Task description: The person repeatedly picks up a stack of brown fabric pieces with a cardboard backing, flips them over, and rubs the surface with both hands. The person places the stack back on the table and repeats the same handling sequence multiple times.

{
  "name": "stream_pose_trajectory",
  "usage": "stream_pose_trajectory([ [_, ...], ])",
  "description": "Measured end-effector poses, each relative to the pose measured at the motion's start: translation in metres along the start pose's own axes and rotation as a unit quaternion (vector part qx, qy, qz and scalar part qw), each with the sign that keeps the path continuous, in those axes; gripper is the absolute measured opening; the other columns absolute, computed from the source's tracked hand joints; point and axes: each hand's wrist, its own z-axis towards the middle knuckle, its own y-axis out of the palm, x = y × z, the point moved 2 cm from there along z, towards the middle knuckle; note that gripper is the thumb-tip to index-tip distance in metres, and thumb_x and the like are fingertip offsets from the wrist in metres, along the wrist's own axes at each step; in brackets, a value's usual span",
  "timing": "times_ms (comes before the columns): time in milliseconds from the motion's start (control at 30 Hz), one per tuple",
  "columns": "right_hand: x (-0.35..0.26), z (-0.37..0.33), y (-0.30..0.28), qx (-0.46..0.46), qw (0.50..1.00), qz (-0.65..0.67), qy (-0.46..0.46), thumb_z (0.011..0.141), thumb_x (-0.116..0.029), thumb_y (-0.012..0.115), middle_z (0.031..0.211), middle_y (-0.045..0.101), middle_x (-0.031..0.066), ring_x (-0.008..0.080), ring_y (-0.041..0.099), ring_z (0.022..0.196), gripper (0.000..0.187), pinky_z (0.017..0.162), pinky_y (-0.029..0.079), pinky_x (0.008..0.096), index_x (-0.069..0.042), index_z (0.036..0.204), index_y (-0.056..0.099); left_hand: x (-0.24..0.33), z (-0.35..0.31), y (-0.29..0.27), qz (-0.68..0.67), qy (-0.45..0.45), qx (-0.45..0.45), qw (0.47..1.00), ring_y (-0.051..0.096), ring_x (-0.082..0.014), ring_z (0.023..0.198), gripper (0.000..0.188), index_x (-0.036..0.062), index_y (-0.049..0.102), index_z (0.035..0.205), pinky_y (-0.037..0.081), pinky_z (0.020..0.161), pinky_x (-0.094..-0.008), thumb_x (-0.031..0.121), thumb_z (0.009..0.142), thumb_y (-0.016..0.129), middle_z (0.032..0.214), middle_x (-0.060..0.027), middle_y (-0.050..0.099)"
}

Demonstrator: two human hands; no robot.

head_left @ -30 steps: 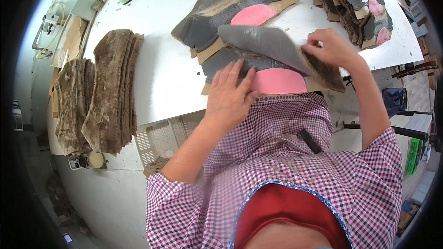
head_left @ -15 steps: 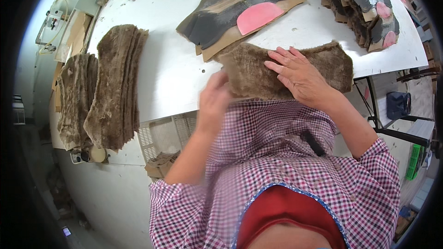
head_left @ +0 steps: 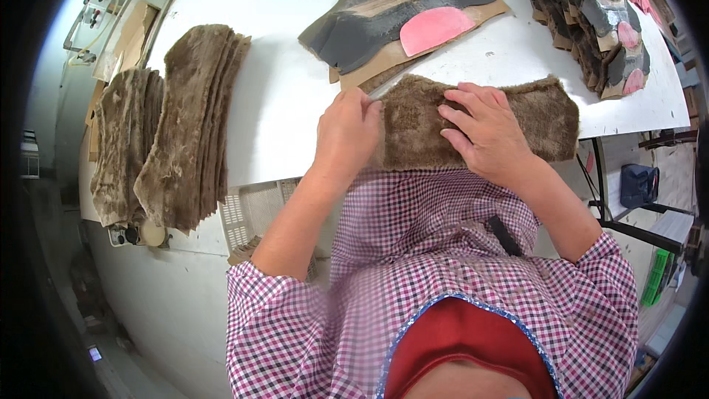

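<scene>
At the near edge of the white counter (head_left: pixel 284 107), in the head view, a brown, plush, elongated piece (head_left: pixel 545 120) lies fur up. The left hand (head_left: pixel 347 129) has its left end in a pinching grip; the right hand (head_left: pixel 489 129) rests on its middle, grip loose, fingers spread. Beyond lies a grey-faced piece with a pink half-round patch (head_left: pixel 369 33).

Fur piece (head_left: pixel 550 114) under hands (head_left: pixel 489 131): mottled brown. Layered piece (head_left: pixel 354 37) beyond hands: dark grey panels, streaked tan band, tan edge, pink patch (head_left: pixel 436 29). Fur stack (head_left: pixel 181 118) left of hands: brown, paler flecks. Surface (head_left: pixel 284 133) around hands: white. Smock (head_left: pixel 413 266) below hands: pink, black, white check; neck trim (head_left: pixel 450 296) blue, white-speckled; inner garment (head_left: pixel 458 332) solid red.
</scene>
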Motion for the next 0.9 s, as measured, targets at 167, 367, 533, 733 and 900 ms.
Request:
stream_pose_trajectory([
  [167,-0.011,0.027,0.009,-0.037,0.999,0.033,0.015,0.086,-0.031,0.063,0.092,0.054,0.0096,0.0245,0.051,0.088,0.040,0.080,0.042,0.0375,-0.010,0.119,0.060,0.005,0.000,-0.003,0.029,0.018,-0.017,0.999,0.060,-0.0316,0.074,0.015,-0.0019,0.052,0.088,0.047,0.066,-0.0395,0.011,0.090,0.060,0.082,-0.0179,0.060],
  [367,-0.008,0.028,0.017,-0.056,0.998,0.009,0.017,0.088,-0.038,0.059,0.096,0.055,0.0120,0.0274,0.052,0.091,0.045,0.082,0.042,0.0383,-0.011,0.124,0.060,0.015,0.002,-0.007,0.068,-0.025,-0.016,0.997,0.061,-0.0329,0.082,0.022,-0.0003,0.053,0.104,0.049,0.070,-0.0406,0.010,0.087,0.062,0.096,-0.0180,0.060],
  [533,-0.005,0.018,0.019,-0.017,0.999,0.036,0.029,0.086,-0.032,0.060,0.098,0.056,0.0140,0.0301,0.051,0.097,0.041,0.086,0.039,0.0407,-0.003,0.115,0.062,0.080,0.001,0.020,-0.090,0.127,0.045,0.987,0.056,-0.0385,0.108,0.036,-0.0023,0.050,0.125,0.046,0.092,-0.0432,0.007,0.090,0.051,0.120,-0.0217,0.055],
  [733,0.010,-0.028,-0.002,0.042,0.991,0.130,0.016,0.083,-0.023,0.065,0.119,0.057,0.0194,0.0328,0.048,0.121,0.041,0.106,0.033,0.0437,0.004,0.113,0.059,0.080,0.003,0.064,0.060,0.220,-0.105,0.968,0.034,-0.0323,0.137,0.050,-0.0025,0.039,0.139,0.018,0.116,-0.0424,0.029,0.099,0.036,0.143,-0.0212,0.041],
  [900,0.074,-0.081,-0.064,0.186,0.954,-0.034,0.233,0.081,-0.020,0.070,0.115,0.059,0.0166,0.0332,0.054,0.107,0.041,0.095,0.042,0.0432,-0.001,0.116,0.060,0.084,-0.008,0.066,0.256,0.238,-0.123,0.929,0.018,-0.0271,0.144,0.057,0.0049,0.022,0.149,0.010,0.119,-0.0413,0.034,0.101,0.030,0.155,-0.0147,0.022],
])
